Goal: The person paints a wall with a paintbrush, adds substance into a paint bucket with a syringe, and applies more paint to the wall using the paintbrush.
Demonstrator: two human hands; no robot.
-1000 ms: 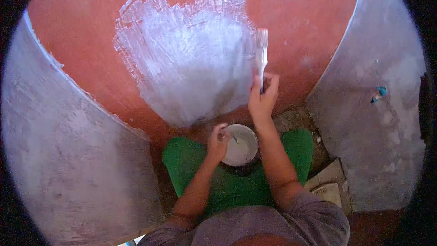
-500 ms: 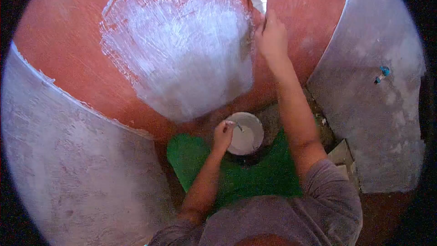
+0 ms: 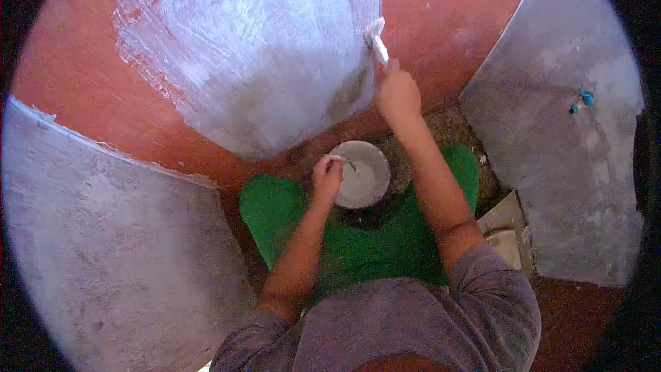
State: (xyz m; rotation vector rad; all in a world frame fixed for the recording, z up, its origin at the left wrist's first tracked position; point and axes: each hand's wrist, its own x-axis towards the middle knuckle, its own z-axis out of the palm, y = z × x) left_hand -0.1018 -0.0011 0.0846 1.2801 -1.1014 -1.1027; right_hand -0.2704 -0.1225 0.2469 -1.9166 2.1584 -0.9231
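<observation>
My right hand (image 3: pixel 399 98) is closed round the handle of a flat paintbrush (image 3: pixel 380 49). Its white-coated bristles meet the wall at the right edge of a white painted patch (image 3: pixel 255 48). Around that patch the wall (image 3: pixel 441 21) is reddish-orange. Lower down, a round bucket (image 3: pixel 379 171) with pale liquid in it stands between my knees. Over its left rim, the fingers of my left hand (image 3: pixel 327 178) pinch a thin dark stick (image 3: pixel 353 166) that slants into the bucket. What its lower end is like is too small to make out.
Grey wall surfaces (image 3: pixel 117 248) flank the orange one on the left and right (image 3: pixel 551 165). A blue tap-like fitting (image 3: pixel 585 97) sticks out at right. My green-clad legs (image 3: pixel 372 262) surround the bucket. A cardboard-like piece (image 3: pixel 506 224) lies by my right elbow.
My right hand has brought the brush down along the patch's right edge, which now shows a longer white strip. The view has tilted up less, shifting everything upward; my left hand stays at the bucket.
</observation>
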